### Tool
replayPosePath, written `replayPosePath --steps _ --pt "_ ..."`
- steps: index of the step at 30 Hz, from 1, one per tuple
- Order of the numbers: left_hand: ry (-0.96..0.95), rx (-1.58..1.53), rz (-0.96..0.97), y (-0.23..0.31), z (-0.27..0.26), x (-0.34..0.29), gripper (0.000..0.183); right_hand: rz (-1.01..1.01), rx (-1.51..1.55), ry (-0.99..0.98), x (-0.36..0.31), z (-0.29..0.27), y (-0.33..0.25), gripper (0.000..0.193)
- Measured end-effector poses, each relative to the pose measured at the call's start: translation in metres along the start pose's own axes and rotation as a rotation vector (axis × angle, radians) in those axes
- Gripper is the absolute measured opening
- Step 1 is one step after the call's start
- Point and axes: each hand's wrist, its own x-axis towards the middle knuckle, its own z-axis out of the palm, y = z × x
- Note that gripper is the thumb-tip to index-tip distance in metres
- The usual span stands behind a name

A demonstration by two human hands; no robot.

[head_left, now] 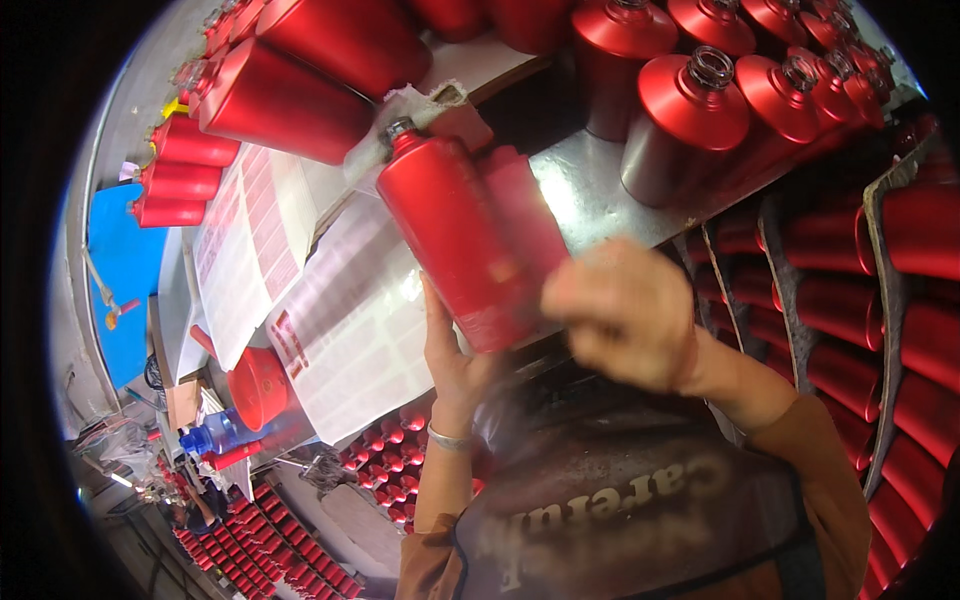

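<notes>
A red metal bottle (445,225) with a dark threaded neck lies tilted in front of me, its neck pointing away and to the left. My left hand (455,365) grips it near the base, thumb along its left side; the other fingers are hidden beneath. Close to the base on the right is my right hand (625,315), fingers curled and blurred by motion. Whatever may be in those fingers does not show. Behind the bottle's right side there is a flat reddish piece (525,205); I cannot tell whether my right hand touches it.
White sheets with rows of reddish labels (350,340) lie at left. Several red bottles (690,110) stand on a metal surface (585,180) at the far right. More bottles (280,100) lie at the far left. Racks of red bottles (830,330) fill the right side. A red container (258,385) stands lower left.
</notes>
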Motion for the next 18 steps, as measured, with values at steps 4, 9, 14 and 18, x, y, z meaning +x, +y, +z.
replayPosePath --steps 4,9,14,18 --pt "-0.002 0.025 0.081 0.004 0.001 0.003 0.094 -0.183 0.224 -0.29 -0.006 0.006 -0.009 0.028" --pt "0.048 0.23 0.225 0.037 -0.001 0.007 0.093 0.422 0.315 -0.242 -0.013 -0.015 -0.001 0.022" --pt "0.162 0.476 0.319 0.059 -0.001 0.003 0.097 0.825 0.599 0.075 -0.024 -0.02 0.034 0.034" --pt "0.068 0.334 0.119 0.047 -0.002 0.007 0.089 0.687 0.454 -0.149 -0.012 -0.009 0.026 0.036"
